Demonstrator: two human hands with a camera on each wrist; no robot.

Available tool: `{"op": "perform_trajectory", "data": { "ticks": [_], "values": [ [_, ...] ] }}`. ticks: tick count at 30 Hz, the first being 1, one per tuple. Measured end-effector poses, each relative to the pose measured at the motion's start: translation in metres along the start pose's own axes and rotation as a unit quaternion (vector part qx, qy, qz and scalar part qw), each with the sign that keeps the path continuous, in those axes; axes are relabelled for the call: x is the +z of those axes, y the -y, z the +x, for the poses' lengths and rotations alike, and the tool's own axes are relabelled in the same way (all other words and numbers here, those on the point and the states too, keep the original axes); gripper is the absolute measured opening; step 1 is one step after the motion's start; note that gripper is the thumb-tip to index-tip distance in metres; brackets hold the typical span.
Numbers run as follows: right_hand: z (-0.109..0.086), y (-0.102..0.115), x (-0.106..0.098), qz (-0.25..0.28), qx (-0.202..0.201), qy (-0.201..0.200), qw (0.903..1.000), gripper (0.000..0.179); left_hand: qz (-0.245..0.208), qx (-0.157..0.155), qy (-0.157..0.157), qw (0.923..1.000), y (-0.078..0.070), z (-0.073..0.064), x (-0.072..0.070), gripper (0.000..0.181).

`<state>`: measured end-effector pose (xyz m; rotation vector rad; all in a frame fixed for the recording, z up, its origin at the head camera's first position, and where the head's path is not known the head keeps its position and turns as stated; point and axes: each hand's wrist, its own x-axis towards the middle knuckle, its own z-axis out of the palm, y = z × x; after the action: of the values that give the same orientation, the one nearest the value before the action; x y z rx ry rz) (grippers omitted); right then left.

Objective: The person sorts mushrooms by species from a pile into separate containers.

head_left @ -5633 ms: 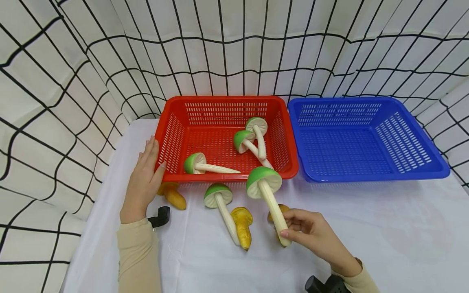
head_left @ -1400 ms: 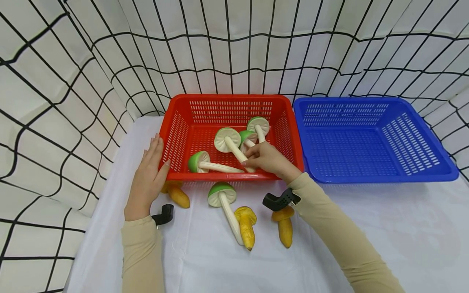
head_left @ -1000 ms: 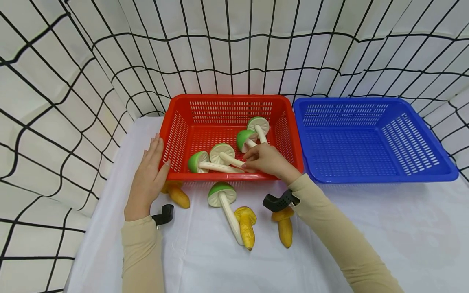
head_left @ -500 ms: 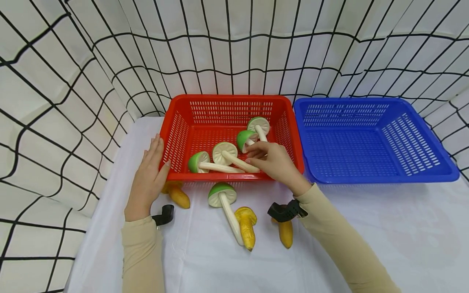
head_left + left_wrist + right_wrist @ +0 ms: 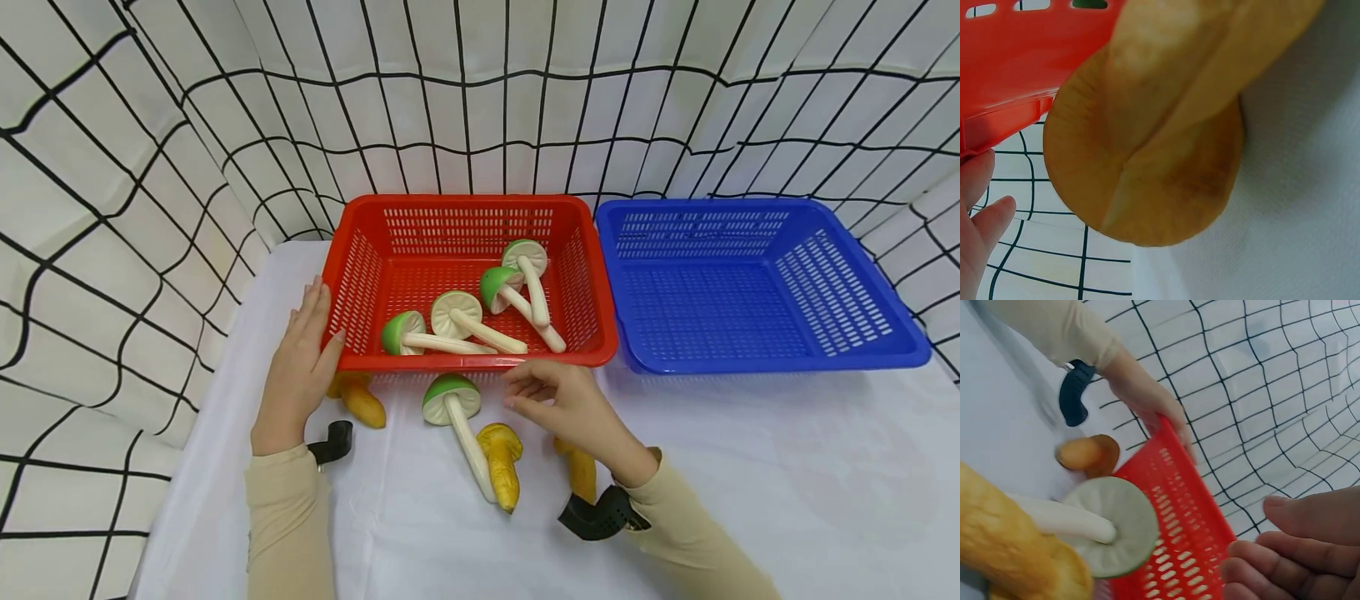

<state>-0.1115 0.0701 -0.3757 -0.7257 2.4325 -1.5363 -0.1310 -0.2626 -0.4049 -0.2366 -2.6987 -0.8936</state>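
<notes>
Left hand (image 5: 294, 371) against red basket (image 5: 416, 279), right hand (image 5: 567, 407) near rim (image 5: 450, 362)

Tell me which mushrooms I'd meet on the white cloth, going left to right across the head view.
Left yellow mushroom, near the left hand → green-capped mushroom → middle yellow mushroom → right yellow mushroom, partly hidden by the right hand.
</notes>
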Motion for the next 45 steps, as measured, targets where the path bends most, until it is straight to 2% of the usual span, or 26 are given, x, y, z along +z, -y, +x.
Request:
{"op": "perform_trajectory", "data": {
  "ticks": [5, 12, 18, 22, 27, 31, 38, 45],
  "values": [
    [-0.006, -0.004, 0.013, -0.02, 0.012, 0.064, 0.9977, 0.016, 0.0, 0.0, 0.0, 1.0, 0.0, 0.0, 0.0, 0.057],
    [-0.007, -0.007, 0.029, -0.031, 0.019, 0.091, 0.9952, 0.014, 0.002, -0.004, 0.0, 1.0, -0.001, 0.0, -0.001, 0.057],
    [-0.005, -0.004, 0.043, -0.077, 0.049, 0.095, 0.9913, 0.006, 0.002, -0.004, -0.002, 1.0, -0.001, 0.0, 0.0, 0.057],
    [-0.004, -0.001, 0.051, -0.124, 0.063, 0.089, 0.9862, 0.011, 0.0, 0.0, -0.003, 1.0, 0.0, 0.0, 0.0, 0.057],
    [-0.002, -0.001, 0.06, -0.211, 0.045, 0.081, 0.9731, 0.023, -0.002, 0.004, -0.007, 1.0, 0.0, -0.001, 0.0, 0.057],
    [0.001, -0.003, 0.063, -0.253, 0.029, 0.073, 0.9644, 0.03, -0.002, 0.001, -0.005, 1.0, 0.0, -0.001, 0.0, 0.057],
    [0.002, -0.009, 0.066, -0.273, 0.038, 0.048, 0.9601, 0.033, 0.001, 0.001, -0.002, 1.0, -0.001, 0.001, 0.0, 0.057],
    [0.003, -0.01, 0.07, -0.287, 0.025, 0.066, 0.9553, 0.032, 0.0, -0.006, -0.001, 1.0, -0.001, 0.0, -0.001, 0.058]
  ]
}}
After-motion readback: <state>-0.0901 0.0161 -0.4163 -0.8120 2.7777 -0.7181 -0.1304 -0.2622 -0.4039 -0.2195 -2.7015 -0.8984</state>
